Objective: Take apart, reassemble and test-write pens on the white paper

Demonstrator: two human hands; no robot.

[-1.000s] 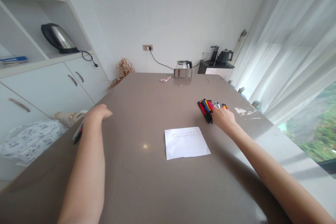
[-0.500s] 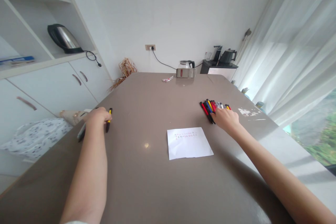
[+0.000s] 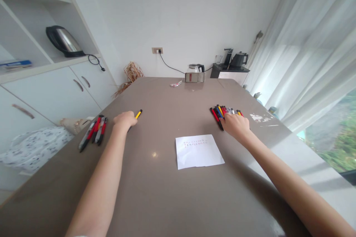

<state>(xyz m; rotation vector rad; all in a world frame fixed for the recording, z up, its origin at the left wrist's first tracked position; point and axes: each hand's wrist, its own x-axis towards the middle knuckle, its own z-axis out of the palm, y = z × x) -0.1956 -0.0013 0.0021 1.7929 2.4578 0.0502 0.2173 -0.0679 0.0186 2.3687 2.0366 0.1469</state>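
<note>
My left hand [image 3: 125, 120] is closed on a marker with a yellow barrel and black end [image 3: 138, 114], held low over the left part of the brown table [image 3: 155, 192]. To its left lies a row of several red, grey and black markers [image 3: 96, 129]. My right hand [image 3: 236, 124] is closed over a bunch of red, blue, yellow, white and black markers [image 3: 217, 114] on the right side; its fingers are partly hidden by the back of the hand. Between the hands, nearer to me, a white sheet of paper [image 3: 197, 155] lies flat with small rows of coloured writing.
At the table's far edge stand a silver box-like object [image 3: 195, 77] and a glass kettle [image 3: 194, 68]. A small crumpled wrapper [image 3: 175, 84] lies beside them. White cabinets [image 3: 55, 94] line the left; a curtain [image 3: 292, 52] hangs at the right.
My left hand has moved right with the yellow marker, away from the left row of markers, which now shows fully. The right hand stays over its bunch. The view has shifted slightly.
</note>
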